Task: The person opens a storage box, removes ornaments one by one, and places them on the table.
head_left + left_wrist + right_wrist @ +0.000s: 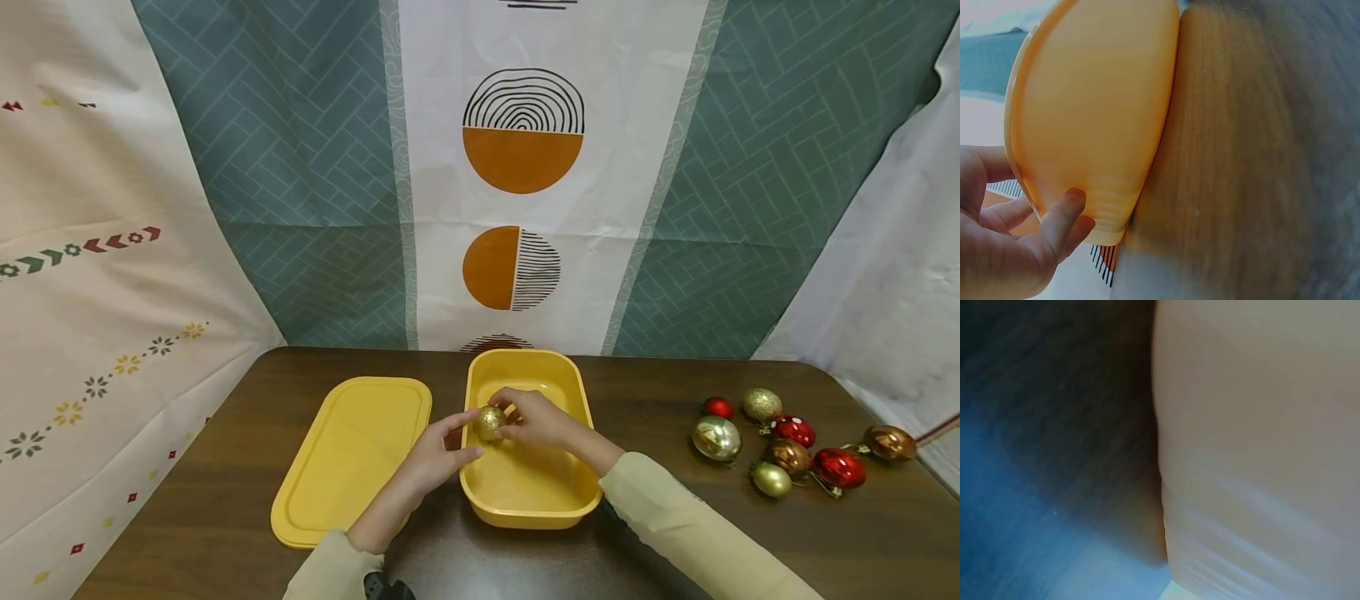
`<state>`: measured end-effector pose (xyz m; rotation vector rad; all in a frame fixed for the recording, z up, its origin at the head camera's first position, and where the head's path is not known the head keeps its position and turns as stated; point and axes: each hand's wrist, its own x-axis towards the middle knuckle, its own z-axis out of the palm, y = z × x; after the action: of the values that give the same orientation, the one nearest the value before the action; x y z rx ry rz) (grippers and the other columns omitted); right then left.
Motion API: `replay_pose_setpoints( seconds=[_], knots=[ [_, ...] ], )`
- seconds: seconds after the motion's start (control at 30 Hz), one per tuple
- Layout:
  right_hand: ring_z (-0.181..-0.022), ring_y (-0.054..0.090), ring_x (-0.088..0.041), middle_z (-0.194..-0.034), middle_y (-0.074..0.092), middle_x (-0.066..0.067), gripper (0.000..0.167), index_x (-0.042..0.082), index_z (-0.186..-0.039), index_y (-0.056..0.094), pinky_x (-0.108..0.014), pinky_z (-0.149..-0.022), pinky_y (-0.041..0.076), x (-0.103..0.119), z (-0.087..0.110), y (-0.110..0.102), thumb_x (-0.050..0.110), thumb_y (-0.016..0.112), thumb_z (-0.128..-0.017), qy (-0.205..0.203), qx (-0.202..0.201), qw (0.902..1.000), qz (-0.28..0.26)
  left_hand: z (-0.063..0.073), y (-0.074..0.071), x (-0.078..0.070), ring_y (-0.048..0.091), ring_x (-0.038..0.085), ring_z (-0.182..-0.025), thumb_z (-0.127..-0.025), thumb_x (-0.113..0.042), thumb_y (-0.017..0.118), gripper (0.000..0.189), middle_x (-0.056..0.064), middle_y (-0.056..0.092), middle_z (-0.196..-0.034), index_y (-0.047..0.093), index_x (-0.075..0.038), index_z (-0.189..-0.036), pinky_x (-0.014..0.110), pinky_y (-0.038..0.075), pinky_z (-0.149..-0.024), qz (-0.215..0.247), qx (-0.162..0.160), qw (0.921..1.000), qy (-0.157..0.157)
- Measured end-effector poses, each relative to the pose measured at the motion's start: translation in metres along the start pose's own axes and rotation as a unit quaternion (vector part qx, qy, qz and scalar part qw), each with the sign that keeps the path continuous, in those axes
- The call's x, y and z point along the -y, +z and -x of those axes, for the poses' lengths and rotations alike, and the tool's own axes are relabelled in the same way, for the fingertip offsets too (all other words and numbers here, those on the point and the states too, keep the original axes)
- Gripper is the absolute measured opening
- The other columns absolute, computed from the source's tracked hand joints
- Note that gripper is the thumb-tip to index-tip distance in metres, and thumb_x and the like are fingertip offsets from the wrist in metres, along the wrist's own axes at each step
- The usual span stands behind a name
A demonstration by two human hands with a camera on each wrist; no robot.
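A gold glitter bauble [490,422] is above the left side of a yellow plastic box [528,518]. My right hand [536,417] pinches it from the right between thumb and fingers. From the left, my left hand [438,454] reaches over the box rim, its fingertips at the bauble and its thumb held apart below. In the left wrist view the left hand [1016,240] appears beside the box's wall [1097,94], and the bauble cannot be seen there. The right wrist view holds only a pale sleeve [1260,437] and blurred dark surface; the right hand is hidden in it.
A flat yellow lid [352,458] lies on the brown table [225,467] left of the box. To the right sit several baubles, among them a red one [840,468], a pale gold one [716,439] and a copper one [889,442]. A patterned curtain [322,167] hangs behind.
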<state>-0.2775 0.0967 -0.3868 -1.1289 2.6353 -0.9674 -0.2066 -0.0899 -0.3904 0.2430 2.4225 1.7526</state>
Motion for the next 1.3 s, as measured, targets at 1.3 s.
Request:
replay_pose_setpoints(
  seconds=[1.3],
  knots=[
    [-0.091,0.062,-0.015,-0.111,0.058,-0.016,0.041,0.001,-0.118,0.053,-0.025,-0.072,0.053,-0.035,0.134,-0.112,0.012,0.068,-0.082,0.06,-0.18,0.9818,0.014,-0.003,0.001,0.002,0.045,0.035,-0.12,-0.083,-0.005,0.062,0.05,0.02,0.044,-0.134,0.048,-0.004,-0.131,0.041,0.046,-0.089,-0.012,-0.004,0.9999,-0.011]
  ],
)
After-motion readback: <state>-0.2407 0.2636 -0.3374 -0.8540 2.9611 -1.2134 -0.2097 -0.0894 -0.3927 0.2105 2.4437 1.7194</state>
